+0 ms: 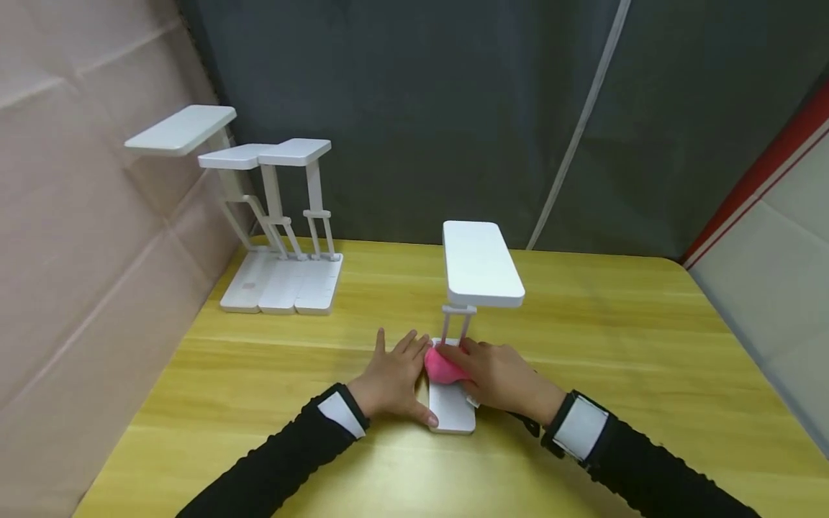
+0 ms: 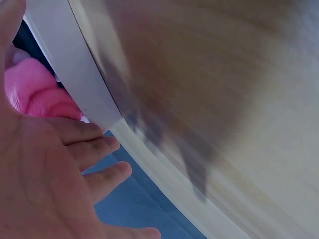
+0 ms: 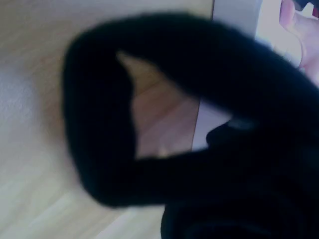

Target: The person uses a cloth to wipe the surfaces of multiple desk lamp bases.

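A white folding stand (image 1: pixel 482 262) with a flat top plate stands upright in front of me in the head view. My right hand (image 1: pixel 505 378) holds a pink cloth (image 1: pixel 443 367) against the stand's base (image 1: pixel 451 414). At the base's left edge rests my left hand (image 1: pixel 391 378), fingers spread and thumb at the front corner. The left wrist view shows that hand's straight fingers (image 2: pixel 102 179) beside the base, with the pink cloth (image 2: pixel 40 89) beyond the palm. A dark, blurred strap (image 3: pixel 99 124) hides most of the right wrist view.
Several similar white stands (image 1: pixel 281 284) stand side by side at the table's back left. Behind the wooden table (image 1: pixel 615 338) hangs a dark curtain (image 1: pixel 401 93). A pale covering (image 1: pixel 84 237) lines the left side, and a white panel (image 1: pixel 777 252) the right.
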`<state>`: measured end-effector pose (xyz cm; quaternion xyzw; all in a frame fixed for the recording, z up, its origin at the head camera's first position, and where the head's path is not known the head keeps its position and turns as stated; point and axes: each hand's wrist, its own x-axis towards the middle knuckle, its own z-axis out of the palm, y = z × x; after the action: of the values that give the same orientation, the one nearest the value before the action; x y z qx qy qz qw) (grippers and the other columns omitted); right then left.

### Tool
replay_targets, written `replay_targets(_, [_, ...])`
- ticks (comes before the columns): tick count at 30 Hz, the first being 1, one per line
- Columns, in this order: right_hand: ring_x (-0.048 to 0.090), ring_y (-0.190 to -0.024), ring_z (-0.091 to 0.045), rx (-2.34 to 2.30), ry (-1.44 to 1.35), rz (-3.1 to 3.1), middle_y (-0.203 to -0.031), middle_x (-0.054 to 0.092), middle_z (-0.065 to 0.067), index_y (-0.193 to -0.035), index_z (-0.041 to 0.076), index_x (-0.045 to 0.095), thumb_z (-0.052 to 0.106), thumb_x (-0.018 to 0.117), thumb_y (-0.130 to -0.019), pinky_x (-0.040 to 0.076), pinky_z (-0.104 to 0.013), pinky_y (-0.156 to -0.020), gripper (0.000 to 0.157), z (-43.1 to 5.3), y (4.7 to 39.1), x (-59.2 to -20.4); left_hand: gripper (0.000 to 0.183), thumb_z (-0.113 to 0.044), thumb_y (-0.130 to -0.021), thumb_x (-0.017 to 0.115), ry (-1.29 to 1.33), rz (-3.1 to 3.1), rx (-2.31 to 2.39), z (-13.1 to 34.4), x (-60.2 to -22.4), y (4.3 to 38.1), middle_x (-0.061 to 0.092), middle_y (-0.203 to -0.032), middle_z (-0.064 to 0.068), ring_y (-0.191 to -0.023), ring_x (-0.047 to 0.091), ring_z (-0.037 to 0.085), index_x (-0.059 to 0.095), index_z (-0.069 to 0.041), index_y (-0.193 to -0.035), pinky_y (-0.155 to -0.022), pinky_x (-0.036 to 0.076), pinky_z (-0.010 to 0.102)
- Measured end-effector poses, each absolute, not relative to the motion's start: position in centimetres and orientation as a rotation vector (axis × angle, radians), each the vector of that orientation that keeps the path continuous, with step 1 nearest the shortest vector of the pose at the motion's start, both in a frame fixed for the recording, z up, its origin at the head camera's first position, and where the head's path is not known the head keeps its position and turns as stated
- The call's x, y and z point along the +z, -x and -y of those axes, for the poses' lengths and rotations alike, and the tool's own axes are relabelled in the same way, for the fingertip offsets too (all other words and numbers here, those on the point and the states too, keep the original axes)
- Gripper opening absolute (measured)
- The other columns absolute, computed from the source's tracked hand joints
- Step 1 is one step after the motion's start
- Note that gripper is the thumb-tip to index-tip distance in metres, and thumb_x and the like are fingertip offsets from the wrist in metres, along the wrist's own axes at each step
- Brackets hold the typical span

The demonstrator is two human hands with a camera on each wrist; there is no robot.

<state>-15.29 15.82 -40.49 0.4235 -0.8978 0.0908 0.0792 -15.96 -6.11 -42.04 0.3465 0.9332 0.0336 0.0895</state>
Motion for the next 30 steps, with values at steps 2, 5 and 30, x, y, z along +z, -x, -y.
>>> replay_targets(2, [0.055,-0.066,-0.013,0.263,-1.275,2.679,-0.097,0.059,-0.007,-0.127,0.016,0.048,0.024,0.065,-0.079,0.049,-0.027,-0.055,0.052,-15.8,15.0,-40.4,0.122,-0.085,-0.054,0.052,-1.025,-2.783,0.071,6.1,-41.9,16.1,0.019,-0.148,0.009,-0.135,0.01,0.028,0.019,-0.006,-0.141,-0.099,0.003,0.068])
replay_targets(5, [0.049,-0.058,-0.009,0.258,-1.292,2.728,-0.092,0.059,-0.004,-0.127,0.017,0.049,0.024,0.063,-0.078,0.044,-0.024,-0.049,0.051,-15.9,14.4,-39.9,0.123,-0.086,-0.054,0.051,-1.019,-2.778,0.033,6.0,-41.7,16.2,0.017,-0.148,0.008,-0.135,0.009,0.027,0.016,-0.006,-0.141,-0.099,0.002,0.068])
replay_targets(30, [0.046,-0.063,-0.006,0.33,-1.2,3.014,-0.091,0.051,0.006,-0.131,0.026,0.044,0.025,0.059,-0.082,0.042,-0.024,-0.052,0.051,-18.2,14.2,-38.2,0.123,-0.084,-0.054,0.054,-1.038,-2.762,0.024,5.8,-41.7,16.1,0.019,-0.147,0.01,-0.135,0.011,0.028,0.018,-0.005,-0.141,-0.098,0.004,0.069])
